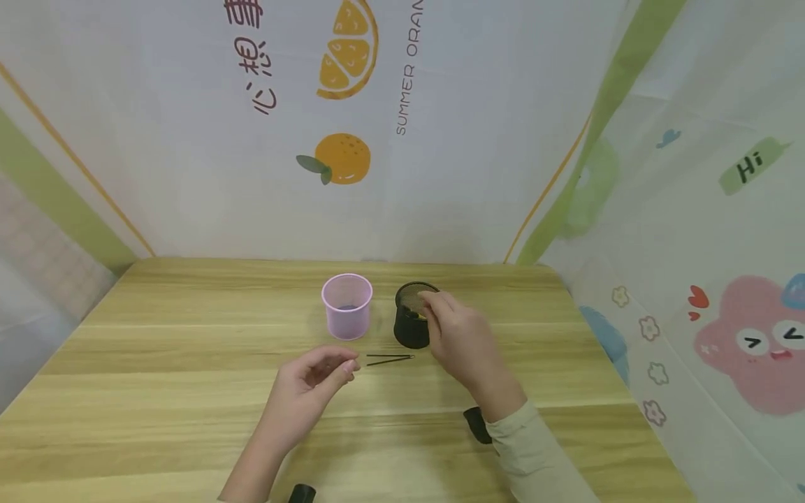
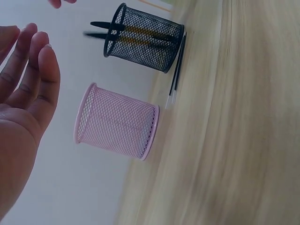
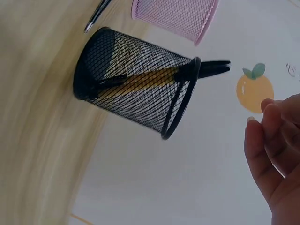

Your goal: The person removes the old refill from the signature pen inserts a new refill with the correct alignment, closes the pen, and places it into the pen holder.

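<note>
A black mesh pen cup (image 1: 411,337) stands upright on the table, with yellow-and-black pens (image 3: 154,79) leaning inside it. My right hand (image 1: 462,342) hovers by its rim on the right, fingertips close together, and no thing shows between them in the right wrist view. To the left of that cup stands a pink mesh pen cup (image 1: 348,323). My left hand (image 1: 300,395) hovers in front of the pink cup, its fingers loosely curved and holding nothing visible. Between the hands, two thin black sticks (image 1: 390,360), like pens or refills, lie on the wood.
The wooden table (image 1: 189,363) runs back to a white printed cloth (image 1: 465,175). Another printed cloth (image 1: 692,230) hangs along the right side. One dark object (image 1: 478,425) lies beside my right sleeve, and another dark object (image 1: 302,493) is at the front edge of view.
</note>
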Action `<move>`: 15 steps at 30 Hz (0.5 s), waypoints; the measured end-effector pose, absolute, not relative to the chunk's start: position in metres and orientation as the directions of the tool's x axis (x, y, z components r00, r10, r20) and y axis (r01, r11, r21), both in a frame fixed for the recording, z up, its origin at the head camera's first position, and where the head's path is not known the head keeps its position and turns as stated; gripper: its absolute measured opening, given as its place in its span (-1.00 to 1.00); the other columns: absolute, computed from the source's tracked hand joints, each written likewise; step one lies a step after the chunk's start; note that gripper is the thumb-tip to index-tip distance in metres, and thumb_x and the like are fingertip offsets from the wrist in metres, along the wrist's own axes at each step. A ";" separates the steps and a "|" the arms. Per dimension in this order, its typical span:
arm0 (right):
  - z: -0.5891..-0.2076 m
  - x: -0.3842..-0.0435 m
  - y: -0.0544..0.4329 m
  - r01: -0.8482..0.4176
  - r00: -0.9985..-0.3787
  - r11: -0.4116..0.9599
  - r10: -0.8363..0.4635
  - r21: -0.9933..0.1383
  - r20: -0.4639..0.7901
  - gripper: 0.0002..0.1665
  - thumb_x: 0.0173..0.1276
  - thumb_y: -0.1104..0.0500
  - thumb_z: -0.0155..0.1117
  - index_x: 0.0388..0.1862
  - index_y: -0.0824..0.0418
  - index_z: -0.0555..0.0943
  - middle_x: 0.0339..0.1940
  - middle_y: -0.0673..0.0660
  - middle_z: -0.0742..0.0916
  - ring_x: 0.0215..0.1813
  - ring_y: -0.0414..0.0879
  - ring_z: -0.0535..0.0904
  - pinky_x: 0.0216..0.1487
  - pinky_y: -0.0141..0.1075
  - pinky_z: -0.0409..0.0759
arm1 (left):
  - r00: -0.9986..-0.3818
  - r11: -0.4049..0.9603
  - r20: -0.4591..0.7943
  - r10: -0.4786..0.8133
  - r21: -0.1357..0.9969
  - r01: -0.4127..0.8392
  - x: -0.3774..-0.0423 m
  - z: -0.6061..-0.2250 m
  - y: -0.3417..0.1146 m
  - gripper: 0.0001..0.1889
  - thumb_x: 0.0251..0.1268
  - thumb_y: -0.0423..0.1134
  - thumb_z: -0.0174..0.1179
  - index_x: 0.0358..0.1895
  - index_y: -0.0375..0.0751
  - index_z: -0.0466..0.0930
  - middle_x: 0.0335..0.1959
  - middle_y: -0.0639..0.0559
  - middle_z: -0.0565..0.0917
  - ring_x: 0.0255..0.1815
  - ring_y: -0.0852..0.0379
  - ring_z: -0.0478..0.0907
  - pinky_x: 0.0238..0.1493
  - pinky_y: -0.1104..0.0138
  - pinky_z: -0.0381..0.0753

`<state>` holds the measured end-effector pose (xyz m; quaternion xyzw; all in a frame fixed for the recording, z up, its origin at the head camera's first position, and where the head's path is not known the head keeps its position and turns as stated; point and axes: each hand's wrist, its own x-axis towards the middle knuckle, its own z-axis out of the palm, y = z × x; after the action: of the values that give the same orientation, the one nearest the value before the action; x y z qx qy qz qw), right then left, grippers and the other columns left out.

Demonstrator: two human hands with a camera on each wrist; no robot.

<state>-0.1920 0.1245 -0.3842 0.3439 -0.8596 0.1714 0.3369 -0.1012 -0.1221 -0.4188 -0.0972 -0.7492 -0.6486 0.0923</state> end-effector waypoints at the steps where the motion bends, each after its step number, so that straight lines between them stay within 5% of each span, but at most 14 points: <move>1: -0.385 -0.191 0.126 -0.705 -0.543 0.705 -0.462 -0.081 0.702 -0.76 0.46 0.38 0.37 0.07 0.36 0.73 -0.19 0.16 0.82 -0.35 -0.08 0.78 -0.34 -0.34 0.76 | -0.964 0.143 0.263 0.032 0.954 0.265 -0.102 -0.418 -0.122 -0.87 0.47 -0.34 0.34 -0.02 -0.24 0.76 -0.14 -0.05 0.84 -0.16 0.25 0.78 0.00 0.38 0.79; 9: -0.398 -0.181 0.139 -0.689 -0.561 0.713 -0.415 -0.127 0.716 -0.75 0.36 0.40 0.43 0.01 0.32 0.73 -0.21 0.13 0.81 -0.44 -0.15 0.64 -0.45 -0.36 0.64 | -0.963 0.201 0.265 0.047 0.942 0.269 -0.105 -0.415 -0.122 -0.89 0.49 -0.29 0.35 -0.03 -0.16 0.77 -0.14 -0.17 0.83 -0.18 0.22 0.77 0.00 0.39 0.76; 15: -0.405 -0.165 0.147 -0.640 -0.643 0.749 -0.402 -0.170 0.652 -0.76 0.33 0.35 0.51 -0.04 0.28 0.73 -0.21 0.09 0.80 -0.50 -0.26 0.53 -0.48 -0.46 0.53 | -0.962 0.220 0.267 0.050 0.937 0.272 -0.106 -0.415 -0.120 -0.90 0.48 -0.28 0.35 -0.04 -0.12 0.78 -0.16 -0.12 0.83 -0.20 0.25 0.76 0.01 0.38 0.74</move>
<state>-0.1652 0.1472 -0.4049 0.2945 -0.8848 0.1969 0.3028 -0.1061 -0.1204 -0.4145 -0.1035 -0.7759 -0.6157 0.0901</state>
